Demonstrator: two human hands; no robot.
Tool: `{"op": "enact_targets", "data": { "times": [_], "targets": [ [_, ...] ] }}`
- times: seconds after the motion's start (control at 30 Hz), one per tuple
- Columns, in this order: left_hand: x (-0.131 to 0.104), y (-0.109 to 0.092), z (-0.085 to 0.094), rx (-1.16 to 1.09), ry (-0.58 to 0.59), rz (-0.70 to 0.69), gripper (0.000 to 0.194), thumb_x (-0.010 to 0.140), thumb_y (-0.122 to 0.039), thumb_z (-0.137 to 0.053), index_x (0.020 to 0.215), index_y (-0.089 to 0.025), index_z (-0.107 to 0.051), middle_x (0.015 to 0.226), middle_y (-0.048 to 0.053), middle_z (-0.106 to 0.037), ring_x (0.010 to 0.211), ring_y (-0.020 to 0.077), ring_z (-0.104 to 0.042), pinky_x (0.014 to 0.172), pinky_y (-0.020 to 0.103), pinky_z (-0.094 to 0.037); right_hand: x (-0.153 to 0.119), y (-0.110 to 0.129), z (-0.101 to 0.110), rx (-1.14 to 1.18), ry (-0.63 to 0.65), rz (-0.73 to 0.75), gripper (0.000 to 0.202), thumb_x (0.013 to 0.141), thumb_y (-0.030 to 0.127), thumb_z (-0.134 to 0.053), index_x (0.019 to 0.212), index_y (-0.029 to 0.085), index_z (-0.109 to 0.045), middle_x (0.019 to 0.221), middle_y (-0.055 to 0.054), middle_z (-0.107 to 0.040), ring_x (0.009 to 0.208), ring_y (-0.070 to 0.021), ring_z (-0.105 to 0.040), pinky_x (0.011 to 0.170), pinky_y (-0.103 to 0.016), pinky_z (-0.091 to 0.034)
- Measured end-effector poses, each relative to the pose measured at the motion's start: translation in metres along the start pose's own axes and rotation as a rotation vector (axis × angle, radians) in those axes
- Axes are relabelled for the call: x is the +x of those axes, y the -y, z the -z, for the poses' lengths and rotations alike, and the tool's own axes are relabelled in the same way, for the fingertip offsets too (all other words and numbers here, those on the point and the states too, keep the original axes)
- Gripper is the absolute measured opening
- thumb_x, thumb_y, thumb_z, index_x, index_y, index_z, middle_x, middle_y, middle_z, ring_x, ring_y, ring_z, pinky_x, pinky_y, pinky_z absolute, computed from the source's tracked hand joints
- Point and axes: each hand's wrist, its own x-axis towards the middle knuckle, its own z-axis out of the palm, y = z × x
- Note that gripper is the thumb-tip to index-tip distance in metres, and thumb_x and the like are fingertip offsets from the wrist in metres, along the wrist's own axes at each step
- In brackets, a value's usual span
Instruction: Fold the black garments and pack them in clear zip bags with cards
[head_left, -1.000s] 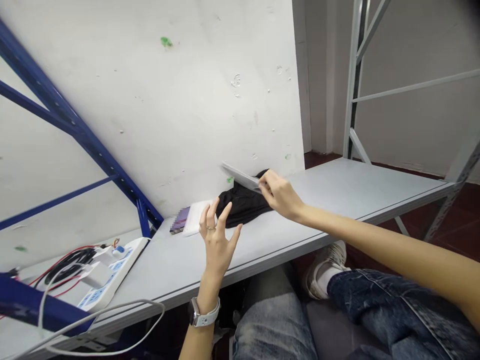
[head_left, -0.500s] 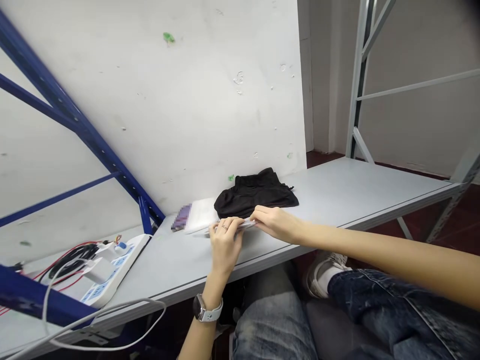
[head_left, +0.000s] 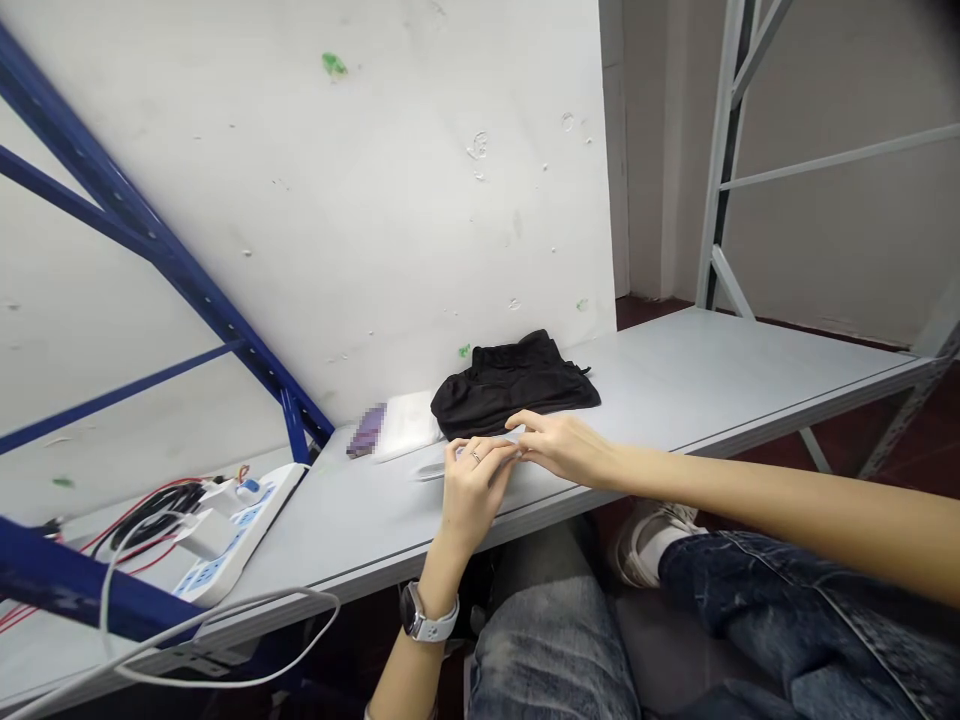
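Observation:
My left hand [head_left: 474, 490], with a ring and a pale-strapped watch, is closed on a thin white flat item [head_left: 430, 470]. Its edge pokes out to the left of my fingers, and most of it is hidden beneath them. My right hand [head_left: 562, 447] reaches in from the right, thumb and fingers pinched at the tips of my left fingers, its index finger raised. Whatever lies in that pinch is too small to make out. Just behind both hands lies a folded black cloth [head_left: 517, 385].
A white packet [head_left: 409, 425] with a blurred purple end lies beside the cloth. To the left sit a power strip [head_left: 240, 540] with plugs, coiled cables and a white cable [head_left: 225, 683] looping over the shelf edge. Blue metal posts [head_left: 187, 280] rise at the left.
My left hand has slid right along the white item, so its fingertips now meet my right hand's. My right index finger has lifted. The view has shifted slightly.

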Motion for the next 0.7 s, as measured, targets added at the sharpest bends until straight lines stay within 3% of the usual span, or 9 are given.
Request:
{"op": "enact_targets", "data": {
  "times": [0.13,0.3,0.57,0.7],
  "targets": [
    [-0.003,0.001,-0.004,0.045,0.034,-0.013,0.007,0.089,-0.018,-0.056,0.087,-0.022,-0.061,0.089,0.0,-0.072,0.088,0.0187,-0.065,0.086,0.039,-0.036,-0.005,-0.007,-0.003,-0.056,0.042,0.075,0.018,0.093,0.015,-0.045,0.093,0.016,-0.063,0.111,-0.01,-0.06,0.063,-0.0097,-0.052,0.057,-0.024,-0.038],
    [-0.013,0.009,0.0,0.145,0.089,-0.065,0.01,0.088,-0.016,-0.055,0.083,-0.022,-0.06,0.085,0.0,-0.072,0.092,0.0198,-0.064,0.087,0.039,-0.036,-0.019,-0.017,-0.005,-0.1,0.1,0.141,0.02,0.089,0.01,-0.046,0.081,0.016,-0.062,0.105,-0.01,-0.059,0.072,-0.0134,-0.053,0.064,-0.027,-0.041],
    [-0.055,0.046,0.033,0.247,0.041,-0.056,0.011,0.084,-0.014,-0.059,0.082,-0.025,-0.059,0.084,-0.002,-0.072,0.092,0.0205,-0.066,0.087,0.039,-0.036,-0.031,-0.033,0.013,-0.07,0.172,0.173,0.021,0.087,0.008,-0.045,0.077,0.016,-0.062,0.106,-0.011,-0.058,0.072,-0.0136,-0.051,0.066,-0.028,-0.04],
    [-0.075,0.06,0.043,0.265,0.072,-0.033,0.01,0.084,-0.015,-0.059,0.081,-0.025,-0.059,0.084,-0.001,-0.072,0.094,0.0216,-0.065,0.088,0.04,-0.036,-0.038,-0.04,0.018,-0.003,0.223,0.153,0.015,0.083,0.008,-0.05,0.077,0.016,-0.061,0.107,-0.009,-0.057,0.076,-0.0144,-0.05,0.069,-0.028,-0.04]
  ]
}}
